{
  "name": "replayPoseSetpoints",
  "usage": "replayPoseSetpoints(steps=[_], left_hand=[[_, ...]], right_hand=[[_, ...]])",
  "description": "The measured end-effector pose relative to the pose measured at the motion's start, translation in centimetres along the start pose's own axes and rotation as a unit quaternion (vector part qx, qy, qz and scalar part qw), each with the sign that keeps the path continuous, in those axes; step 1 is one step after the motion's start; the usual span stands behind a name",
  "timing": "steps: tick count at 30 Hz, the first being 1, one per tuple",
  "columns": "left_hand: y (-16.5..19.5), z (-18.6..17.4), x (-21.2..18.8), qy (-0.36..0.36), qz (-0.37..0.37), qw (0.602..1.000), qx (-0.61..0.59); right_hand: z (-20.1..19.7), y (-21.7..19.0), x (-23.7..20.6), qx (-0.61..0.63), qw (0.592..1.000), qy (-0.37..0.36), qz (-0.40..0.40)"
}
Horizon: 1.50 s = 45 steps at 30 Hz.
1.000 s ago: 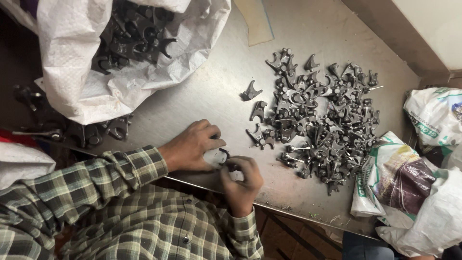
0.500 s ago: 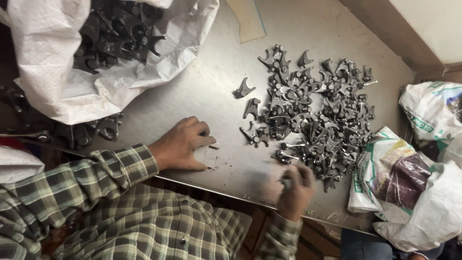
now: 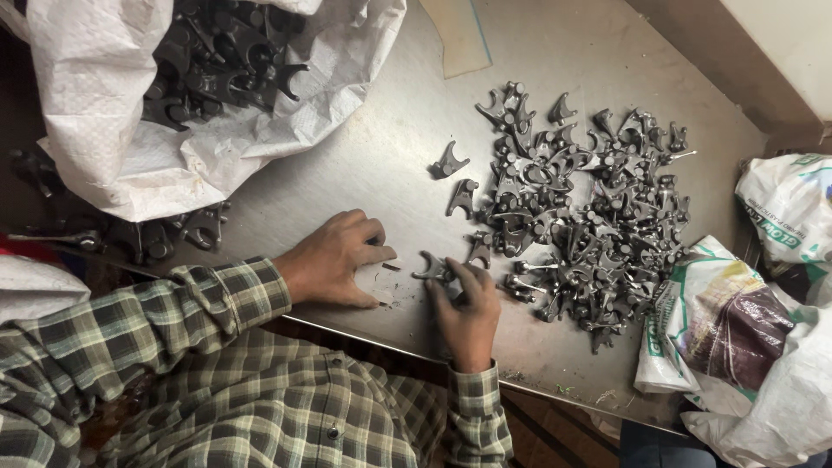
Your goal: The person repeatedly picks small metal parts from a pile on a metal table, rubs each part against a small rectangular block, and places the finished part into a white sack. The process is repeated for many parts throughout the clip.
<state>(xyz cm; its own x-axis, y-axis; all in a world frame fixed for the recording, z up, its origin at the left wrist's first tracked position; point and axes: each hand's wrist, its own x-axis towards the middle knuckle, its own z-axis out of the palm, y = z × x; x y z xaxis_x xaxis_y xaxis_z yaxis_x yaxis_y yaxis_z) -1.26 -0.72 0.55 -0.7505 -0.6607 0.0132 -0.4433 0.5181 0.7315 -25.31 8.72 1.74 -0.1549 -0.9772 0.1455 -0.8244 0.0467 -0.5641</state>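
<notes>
A heap of several dark grey forked metal parts [image 3: 581, 217] lies on the steel table [image 3: 381, 147], right of centre. My right hand [image 3: 466, 308] grips one forked metal part [image 3: 433, 269] at the heap's near left edge. My left hand [image 3: 334, 258] rests flat on the table just left of it, fingers curled over a small white patch [image 3: 381, 277] on the surface. Two loose parts [image 3: 458, 178] lie apart from the heap, above my hands.
A white woven sack [image 3: 173, 130] full of the same dark parts lies open at the upper left, with several parts [image 3: 173, 232] spilled under its edge. Printed plastic bags [image 3: 737, 329] bunch at the right table edge. A cardboard scrap [image 3: 459, 35] sits at the top.
My right hand went out to the heap half a second ago and has come back left beside my left hand, holding a forked part. My left hand stayed in place.
</notes>
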Motion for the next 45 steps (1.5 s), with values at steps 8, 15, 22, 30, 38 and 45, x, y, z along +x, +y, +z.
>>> replayPoseSetpoints(steps=[8,15,22,30,38,45], left_hand=[[-0.4,0.6,0.0,0.006,0.007,1.000,0.012],[-0.9,1.2,0.0,0.021,0.027,0.999,0.036],[-1.0,1.3,0.0,0.012,0.019,1.000,0.019],[-0.9,1.2,0.1,0.024,0.023,0.999,0.013],[-0.8,1.2,0.4,0.006,0.011,1.000,0.018],[-0.9,1.2,0.3,0.018,0.031,0.999,0.016]], right_hand=[[-0.5,-2.4,-1.8,0.052,0.996,-0.062,-0.038],[0.2,-2.5,-1.3,0.070,0.992,-0.100,-0.021],[-3.0,2.5,-0.7,0.530,0.791,-0.150,0.266],[-4.9,4.6,2.5,0.068,0.994,0.003,0.080],[-1.9,1.7,7.5,-0.225,0.968,-0.047,0.097],[-2.1,4.4,3.8,0.247,0.946,-0.102,0.184]])
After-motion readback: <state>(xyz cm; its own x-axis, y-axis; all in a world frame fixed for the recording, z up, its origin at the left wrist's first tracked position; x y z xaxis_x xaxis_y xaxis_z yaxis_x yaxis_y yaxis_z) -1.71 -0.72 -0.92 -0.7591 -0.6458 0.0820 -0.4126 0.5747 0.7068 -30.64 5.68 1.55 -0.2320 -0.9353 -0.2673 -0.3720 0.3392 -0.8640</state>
